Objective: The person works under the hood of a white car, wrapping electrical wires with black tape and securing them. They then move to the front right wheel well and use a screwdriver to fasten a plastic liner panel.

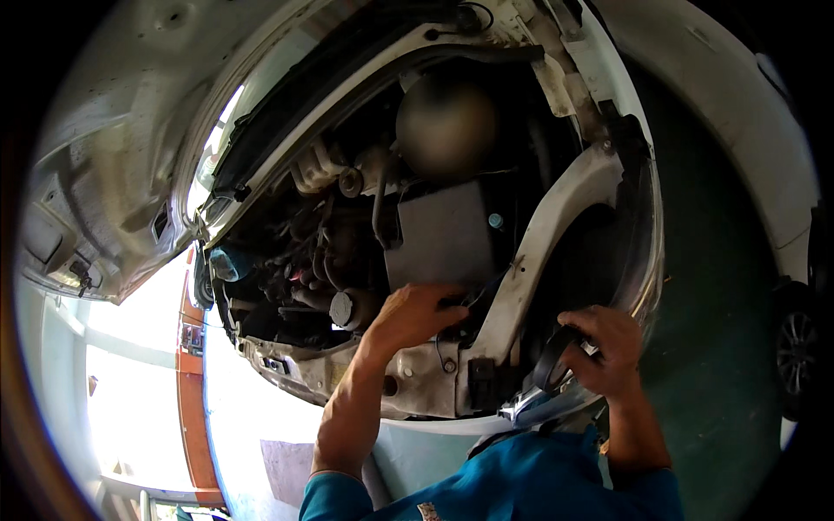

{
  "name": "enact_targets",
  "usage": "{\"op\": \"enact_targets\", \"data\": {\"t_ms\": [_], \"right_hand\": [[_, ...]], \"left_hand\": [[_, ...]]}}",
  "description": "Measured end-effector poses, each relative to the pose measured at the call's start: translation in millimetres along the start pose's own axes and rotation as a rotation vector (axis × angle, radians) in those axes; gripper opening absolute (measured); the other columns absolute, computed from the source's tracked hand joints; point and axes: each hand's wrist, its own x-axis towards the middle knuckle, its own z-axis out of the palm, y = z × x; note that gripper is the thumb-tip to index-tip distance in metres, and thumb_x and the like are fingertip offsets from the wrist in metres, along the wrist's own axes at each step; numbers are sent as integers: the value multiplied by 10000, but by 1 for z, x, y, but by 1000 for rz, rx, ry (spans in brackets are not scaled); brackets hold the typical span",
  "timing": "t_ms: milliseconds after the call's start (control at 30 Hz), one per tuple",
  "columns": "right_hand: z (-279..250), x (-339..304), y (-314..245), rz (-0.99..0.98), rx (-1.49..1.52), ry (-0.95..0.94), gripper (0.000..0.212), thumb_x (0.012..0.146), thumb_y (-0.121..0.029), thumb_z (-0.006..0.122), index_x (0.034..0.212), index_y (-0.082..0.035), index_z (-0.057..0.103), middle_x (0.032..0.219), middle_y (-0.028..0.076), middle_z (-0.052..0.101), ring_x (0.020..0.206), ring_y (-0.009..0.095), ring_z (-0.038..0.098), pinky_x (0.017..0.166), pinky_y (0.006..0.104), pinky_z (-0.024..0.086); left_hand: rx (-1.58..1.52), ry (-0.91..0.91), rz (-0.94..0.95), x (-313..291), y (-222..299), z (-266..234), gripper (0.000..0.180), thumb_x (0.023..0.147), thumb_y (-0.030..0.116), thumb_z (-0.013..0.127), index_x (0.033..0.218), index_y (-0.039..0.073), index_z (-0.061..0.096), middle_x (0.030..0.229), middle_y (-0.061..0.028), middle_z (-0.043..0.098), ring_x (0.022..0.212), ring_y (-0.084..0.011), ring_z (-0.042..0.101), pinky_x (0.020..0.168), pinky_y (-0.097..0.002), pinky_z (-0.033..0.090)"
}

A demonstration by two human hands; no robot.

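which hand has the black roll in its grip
The right hand, over the car's front corner: its thumb and fingers hold the black roll. The left hand has no roll and is by the flat grey box.

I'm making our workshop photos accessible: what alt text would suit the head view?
Over a car's open engine bay, a person's right hand grips a dark roll while the left hand reaches in beside a flat grey cover. The raised hood is at left.
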Motion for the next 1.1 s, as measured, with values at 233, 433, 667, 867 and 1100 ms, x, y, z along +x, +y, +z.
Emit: {"op": "enact_targets", "data": {"t_ms": [233,433,667,867,1100], "right_hand": [[-1,7,-5,-15,14,-3,375,672,-129,787,1027,-56,694,764,123,675,605,276,647,529,371,493],[-1,6,-2,-41,55,-16,398,694,-163,826,1040,-37,678,779,117,687,613,261,666,546,362,531],[-5,5,-1,-23,59,6,384,715,-173,827,1031,-16,677,765,94,663,616,237,666,540,348,531],[-7,4,6,-28,131,48,371,673,-168,842,979,-20,695,729,89,676,589,238,672,512,348,528],[-15,6,5,-36,166,48,355,705,-200,839,979,-20,703,747,77,695,588,204,681,518,320,541]], "left_hand": [[60,699,215,39,38,-67,314,878,214,735,1134,34,706,981,-144,719,839,-247,705,764,-360,551],[535,1019,542,116,101,-137,355,843,183,750,1170,67,676,1084,-107,666,986,-305,650,827,-408,539],[959,808,676,207,154,-147,393,783,212,769,1152,118,670,1102,-82,649,1034,-309,624,873,-432,535],[530,627,467,209,163,-159,351,826,282,744,1118,90,720,1131,-135,694,1057,-341,641,906,-418,504],[582,828,589,208,160,-136,299,845,259,746,1073,66,722,1045,-112,704,943,-327,664,843,-412,506]]}}
